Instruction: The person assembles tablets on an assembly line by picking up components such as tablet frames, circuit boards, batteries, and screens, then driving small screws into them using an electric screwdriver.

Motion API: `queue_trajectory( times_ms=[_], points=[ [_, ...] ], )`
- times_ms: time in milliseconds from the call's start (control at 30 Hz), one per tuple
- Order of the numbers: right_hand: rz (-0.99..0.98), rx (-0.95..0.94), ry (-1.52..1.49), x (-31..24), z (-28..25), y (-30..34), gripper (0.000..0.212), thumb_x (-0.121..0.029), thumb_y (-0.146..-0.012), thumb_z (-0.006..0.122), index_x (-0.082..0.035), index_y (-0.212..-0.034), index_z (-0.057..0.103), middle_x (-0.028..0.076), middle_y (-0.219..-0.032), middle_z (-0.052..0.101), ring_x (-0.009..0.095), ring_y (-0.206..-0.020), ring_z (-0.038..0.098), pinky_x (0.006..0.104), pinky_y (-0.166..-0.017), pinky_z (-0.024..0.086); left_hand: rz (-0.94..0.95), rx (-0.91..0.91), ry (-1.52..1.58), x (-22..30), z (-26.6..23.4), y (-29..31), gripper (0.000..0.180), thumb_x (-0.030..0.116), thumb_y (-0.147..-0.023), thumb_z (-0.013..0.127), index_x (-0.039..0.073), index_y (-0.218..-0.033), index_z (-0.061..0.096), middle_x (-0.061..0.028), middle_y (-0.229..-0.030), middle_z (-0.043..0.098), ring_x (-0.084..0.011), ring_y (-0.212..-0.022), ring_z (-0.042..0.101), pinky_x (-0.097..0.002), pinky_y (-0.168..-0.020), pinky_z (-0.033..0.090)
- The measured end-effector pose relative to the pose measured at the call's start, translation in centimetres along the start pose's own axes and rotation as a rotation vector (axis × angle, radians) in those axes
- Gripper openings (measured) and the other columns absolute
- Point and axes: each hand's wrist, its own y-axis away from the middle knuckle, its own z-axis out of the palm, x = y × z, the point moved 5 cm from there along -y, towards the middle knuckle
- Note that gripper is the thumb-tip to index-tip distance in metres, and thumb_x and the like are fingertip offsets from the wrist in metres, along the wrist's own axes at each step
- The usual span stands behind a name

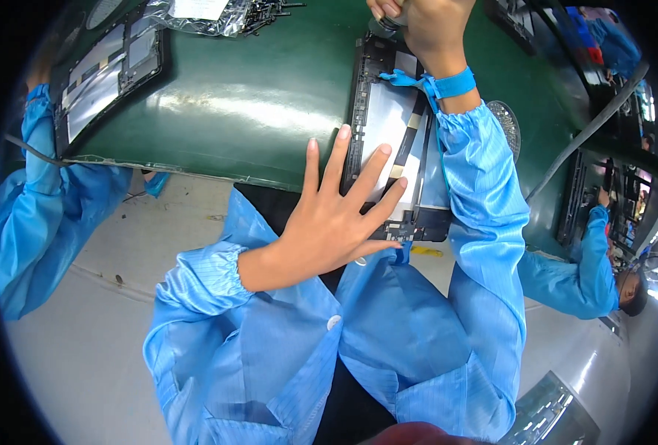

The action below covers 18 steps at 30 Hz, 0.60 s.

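Observation:
An opened tablet-like device with a black frame and silver panels lies near the edge of the green table. My left hand rests across its near left part, fingers stretched out and spread. Beyond the device's middle, my right hand is closed around a dark, round-ended tool at its far end. The top of the picture cuts off part of that tool, so its kind is not clear. A blue wrist strap circles my right wrist, and my right forearm covers part of the device's right side.
At the far left, another open device lies near a co-worker's blue sleeve. A clear plastic bag sits beside small black parts at the back. A grey cable crosses on the right, near another person's sleeve.

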Motion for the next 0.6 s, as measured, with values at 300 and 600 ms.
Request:
queue_trajectory(
  times_ms=[300, 600],
  points=[
    [-0.079, 0.042, -0.003, -6.9, -5.0, -1.0, 0.026, -0.022, -0.1, 0.067, -0.001, -0.114, 0.063, -0.002, -0.056, 0.044, 0.011, -0.041, 0.043, 0.029, -0.042, 0.04, -0.02, 0.095, -0.035, -6.6, -2.0, -4.3, 0.08, 0.039, -0.089, 0.078, 0.006, -0.154, 0.044, -0.0319, -0.161, 0.03, -0.06, -0.143, 0.033, -0.0567, -0.114, 0.041],
    [-0.178, 0.419, 0.142, -7.2, -17.7, 2.8, 0.016, -0.008, -0.098, 0.061, 0.002, -0.11, 0.064, -0.001, -0.053, 0.043, 0.01, -0.036, 0.039, 0.0293, -0.037, 0.038, 0.281, 0.32, -0.526, -22.0, -2.7, -21.4, 0.057, 0.033, -0.099, 0.067, -0.008, -0.137, 0.054, -0.0342, -0.135, 0.057, -0.0488, -0.126, 0.056, -0.0529, -0.107, 0.047]
  ],
)
